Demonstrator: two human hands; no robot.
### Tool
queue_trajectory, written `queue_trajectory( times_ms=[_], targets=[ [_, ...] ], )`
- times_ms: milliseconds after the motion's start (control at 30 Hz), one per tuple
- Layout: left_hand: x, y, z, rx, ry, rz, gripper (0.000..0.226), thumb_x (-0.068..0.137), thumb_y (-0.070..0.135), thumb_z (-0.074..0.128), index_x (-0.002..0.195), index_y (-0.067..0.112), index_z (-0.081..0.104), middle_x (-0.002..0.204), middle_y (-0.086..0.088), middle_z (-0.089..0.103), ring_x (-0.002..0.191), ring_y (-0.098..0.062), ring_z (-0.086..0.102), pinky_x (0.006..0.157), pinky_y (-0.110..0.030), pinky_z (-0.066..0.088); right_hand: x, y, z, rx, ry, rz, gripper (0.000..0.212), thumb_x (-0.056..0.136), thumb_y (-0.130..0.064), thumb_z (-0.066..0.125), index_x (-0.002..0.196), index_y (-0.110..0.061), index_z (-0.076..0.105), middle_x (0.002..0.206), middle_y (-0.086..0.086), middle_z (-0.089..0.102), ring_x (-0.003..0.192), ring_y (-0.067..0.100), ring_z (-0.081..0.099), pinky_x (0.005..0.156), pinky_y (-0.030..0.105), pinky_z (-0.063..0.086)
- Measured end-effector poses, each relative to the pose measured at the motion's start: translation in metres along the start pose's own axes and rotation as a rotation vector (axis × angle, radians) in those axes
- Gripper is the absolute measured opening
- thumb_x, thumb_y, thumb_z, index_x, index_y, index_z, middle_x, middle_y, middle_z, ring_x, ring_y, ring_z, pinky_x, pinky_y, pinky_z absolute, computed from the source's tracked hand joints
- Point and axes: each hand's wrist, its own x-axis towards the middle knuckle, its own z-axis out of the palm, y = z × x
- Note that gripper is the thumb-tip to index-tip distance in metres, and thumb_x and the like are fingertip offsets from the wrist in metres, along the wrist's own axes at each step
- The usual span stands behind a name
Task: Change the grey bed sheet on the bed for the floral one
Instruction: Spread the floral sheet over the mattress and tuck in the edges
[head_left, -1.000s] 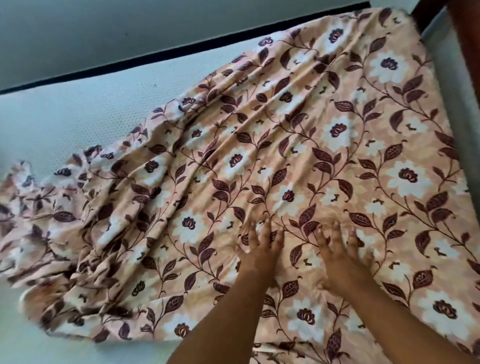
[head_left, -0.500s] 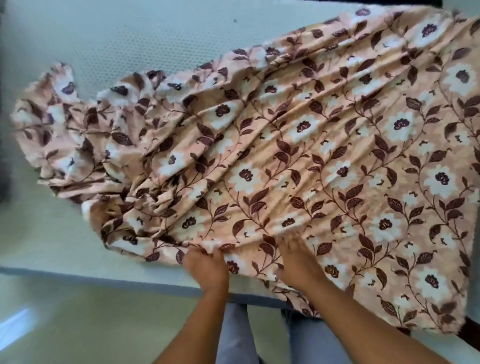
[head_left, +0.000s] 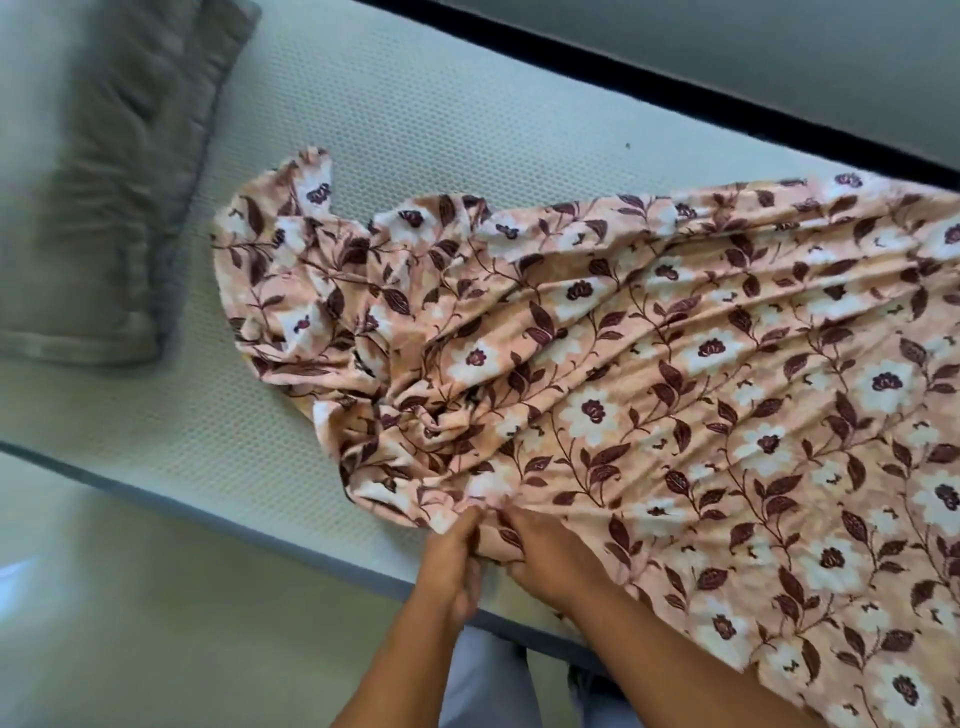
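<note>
Grey pillow (head_left: 104, 182) newly in view on mattress (head_left: 374, 104), near bunched floral sheet (head_left: 649, 374)

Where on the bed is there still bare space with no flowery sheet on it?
Bare mattress shows between the grey pillow and the bunched floral sheet, along the far edge, and along the front edge left of the left hand. The right side is all sheet, gripped by the right hand too.
</note>
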Motion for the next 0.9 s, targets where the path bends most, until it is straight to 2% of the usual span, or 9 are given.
queue_trajectory(
  times_ms=[100, 167, 300, 400, 500, 600, 700, 800, 900],
  targets=[
    [-0.027, 0.007, -0.004, -0.110, 0.010, 0.001, 0.018, 0.096, 0.009, 0.059, 0.105, -0.003, 0.068, 0.091, -0.020, 0.074, 0.078, -0.028, 0.073, 0.081, -0.040, 0.058, -0.010, -0.012, 0.001, 0.072, 0.011, 0.023, 0.048, 0.090, -0.018, 0.055, 0.135, -0.031, 0.053, 0.130, 0.001, 0.064, 0.117, 0.024, 0.061, 0.094, 0.036, 0.052],
    [-0.040, 0.020, -0.008, -0.191, 0.058, 0.005, 0.014, 0.092, 0.012, 0.062, 0.100, 0.001, 0.068, 0.079, -0.016, 0.073, 0.066, -0.027, 0.070, 0.088, -0.047, 0.053, -0.021, -0.013, 0.001, 0.089, -0.037, 0.023, 0.043, 0.089, -0.021, 0.050, 0.130, -0.029, 0.058, 0.127, 0.002, 0.065, 0.116, 0.025, 0.059, 0.092, 0.034, 0.051],
    [-0.059, 0.054, -0.008, -0.286, -0.001, 0.031, 0.033, 0.097, 0.027, 0.060, 0.117, 0.003, 0.069, 0.109, -0.022, 0.074, 0.093, -0.035, 0.074, 0.102, -0.055, 0.046, -0.044, -0.006, -0.006, 0.107, -0.173, 0.017, 0.043, 0.092, -0.027, 0.044, 0.133, -0.025, 0.058, 0.132, 0.012, 0.062, 0.120, 0.031, 0.056, 0.093, 0.036, 0.049],
    [-0.073, 0.083, -0.008, -0.293, 0.047, 0.094, 0.039, 0.096, 0.034, 0.061, 0.121, 0.006, 0.068, 0.117, -0.023, 0.071, 0.103, -0.037, 0.070, 0.095, -0.056, 0.051, -0.052, 0.000, -0.014, 0.061, -0.268, 0.024, 0.053, 0.094, -0.032, 0.040, 0.147, -0.024, 0.047, 0.150, 0.012, 0.051, 0.134, 0.031, 0.049, 0.106, 0.038, 0.045],
    [-0.086, 0.119, -0.013, -0.191, 0.039, 0.214, 0.037, 0.098, 0.033, 0.057, 0.118, 0.007, 0.072, 0.117, -0.025, 0.070, 0.104, -0.040, 0.070, 0.092, -0.062, 0.052, -0.061, 0.001, -0.022, 0.024, -0.304, 0.029, 0.059, 0.092, -0.038, 0.043, 0.151, -0.030, 0.041, 0.153, 0.013, 0.046, 0.134, 0.034, 0.048, 0.107, 0.041, 0.044],
    [-0.102, 0.140, -0.016, 0.134, 0.083, 0.453, 0.029, 0.093, 0.020, 0.066, 0.120, 0.010, 0.069, 0.117, -0.024, 0.070, 0.105, -0.043, 0.069, 0.089, -0.058, 0.056, -0.061, -0.003, -0.022, 0.001, -0.300, 0.039, 0.067, 0.092, -0.029, 0.048, 0.156, -0.030, 0.029, 0.158, 0.015, 0.038, 0.138, 0.037, 0.044, 0.111, 0.046, 0.041],
    [-0.116, 0.138, -0.017, 0.646, 0.238, 0.801, 0.020, 0.092, 0.023, 0.072, 0.112, 0.024, 0.069, 0.101, -0.005, 0.077, 0.092, -0.026, 0.072, 0.071, -0.036, 0.059, -0.064, -0.031, -0.040, 0.033, -0.008, -0.004, 0.050, 0.097, -0.024, 0.046, 0.147, -0.021, 0.043, 0.150, 0.013, 0.045, 0.138, 0.033, 0.042, 0.112, 0.043, 0.041],
    [-0.128, 0.124, -0.021, 1.162, 0.195, 0.814, 0.035, 0.091, 0.044, 0.057, 0.125, 0.035, 0.063, 0.107, 0.001, 0.074, 0.100, -0.023, 0.069, 0.084, -0.038, 0.056, -0.065, -0.081, -0.068, 0.488, 0.291, -0.076, 0.028, 0.104, -0.031, 0.043, 0.124, -0.022, 0.060, 0.115, -0.001, 0.063, 0.105, 0.019, 0.060, 0.095, 0.040, 0.052],
    [-0.137, 0.101, -0.028, 1.538, 0.007, 0.814, 0.035, 0.083, 0.043, 0.041, 0.111, 0.048, 0.060, 0.098, 0.003, 0.073, 0.091, -0.021, 0.069, 0.079, -0.033, 0.055, -0.055, -0.130, -0.093, 0.773, 0.258, -0.110, 0.052, 0.096, -0.057, 0.050, 0.140, -0.030, 0.054, 0.129, -0.007, 0.062, 0.119, 0.018, 0.059, 0.103, 0.039, 0.049]
  ],
)
